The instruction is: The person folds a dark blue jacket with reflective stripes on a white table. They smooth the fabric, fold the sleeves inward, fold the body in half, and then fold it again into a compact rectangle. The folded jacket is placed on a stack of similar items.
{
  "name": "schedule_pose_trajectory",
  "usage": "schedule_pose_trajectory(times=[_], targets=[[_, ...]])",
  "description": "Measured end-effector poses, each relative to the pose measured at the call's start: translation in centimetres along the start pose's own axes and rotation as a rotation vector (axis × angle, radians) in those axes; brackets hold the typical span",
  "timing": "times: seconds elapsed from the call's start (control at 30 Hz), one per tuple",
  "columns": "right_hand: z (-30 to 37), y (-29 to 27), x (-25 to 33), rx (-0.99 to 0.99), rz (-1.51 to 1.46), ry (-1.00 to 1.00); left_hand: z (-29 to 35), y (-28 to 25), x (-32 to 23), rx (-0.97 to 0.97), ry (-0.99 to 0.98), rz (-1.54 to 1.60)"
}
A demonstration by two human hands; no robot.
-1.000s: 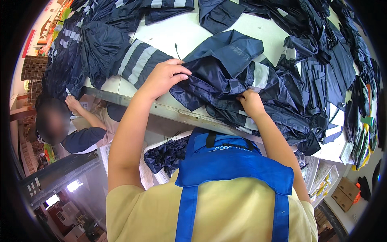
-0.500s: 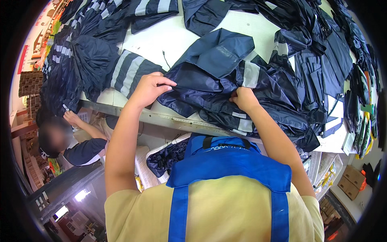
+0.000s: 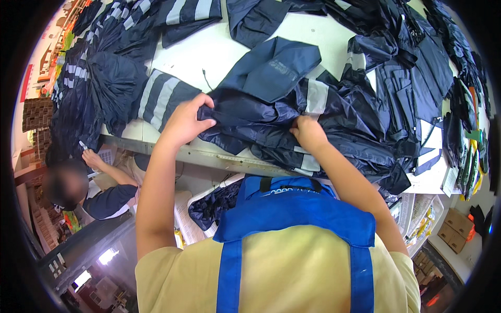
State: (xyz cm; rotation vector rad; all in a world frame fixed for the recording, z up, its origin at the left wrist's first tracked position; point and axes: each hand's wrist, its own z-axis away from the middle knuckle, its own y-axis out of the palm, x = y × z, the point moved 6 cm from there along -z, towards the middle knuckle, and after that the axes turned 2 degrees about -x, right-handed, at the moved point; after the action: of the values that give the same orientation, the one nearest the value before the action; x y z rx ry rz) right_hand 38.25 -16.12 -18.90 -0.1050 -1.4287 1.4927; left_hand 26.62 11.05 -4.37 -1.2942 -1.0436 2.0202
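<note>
Head view: the dark navy garment lies crumpled on the table just ahead of me, near the edge on my side. Its long axis runs roughly left to right along that edge; on the right it merges with other dark cloth, so I cannot tell where it ends. My left hand is at its left end, thumb and fingers parted around the margin; whether they press on it I cannot tell. My right hand is farther along, fingers curled closed, pinching a fold. The slack stretch lies between them. My right hand is nearer the pale grey band, just beyond it; my left is nearer the striped panel. Beyond the garment shows the white table. Below its edge is a bin of dark cloth, and off left a co-worker's hand holds something small and pale.
</note>
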Motion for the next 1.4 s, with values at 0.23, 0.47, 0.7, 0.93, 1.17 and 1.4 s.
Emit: schedule_pose_trajectory(times=[0.23, 0.47, 0.7, 0.93, 1.17, 1.4], targets=[[0.4, -17.8, -3.0, -0.365, -0.807, 0.079, -5.0, 4.2, -14.1, -0.247, 0.382, -0.235], [-2.8, -17.0, -19.6, 0.022, -0.259, 0.413, -13.9, 10.5, -13.5, -0.129, 0.165, -0.270], [6.9, -31.3, -21.2, -0.828, -0.762, 0.131, -9.4, -8.3, -3.1, -0.270, -0.041, 1.143], [25.6, -36.5, -21.7, -1.404, -1.220, 0.210, 3.2, -12.1, -0.6, -0.284, 0.024, 1.363], [26.2, -34.0, -26.6, -0.597, -0.786, 0.521, 8.7, -9.2, 2.7, -0.223, 0.006, 1.299], [10.7, -63.1, -17.0, -0.857, -0.243, 0.168, -11.4, -27.8, -8.1, -0.230, -0.029, 0.468]])
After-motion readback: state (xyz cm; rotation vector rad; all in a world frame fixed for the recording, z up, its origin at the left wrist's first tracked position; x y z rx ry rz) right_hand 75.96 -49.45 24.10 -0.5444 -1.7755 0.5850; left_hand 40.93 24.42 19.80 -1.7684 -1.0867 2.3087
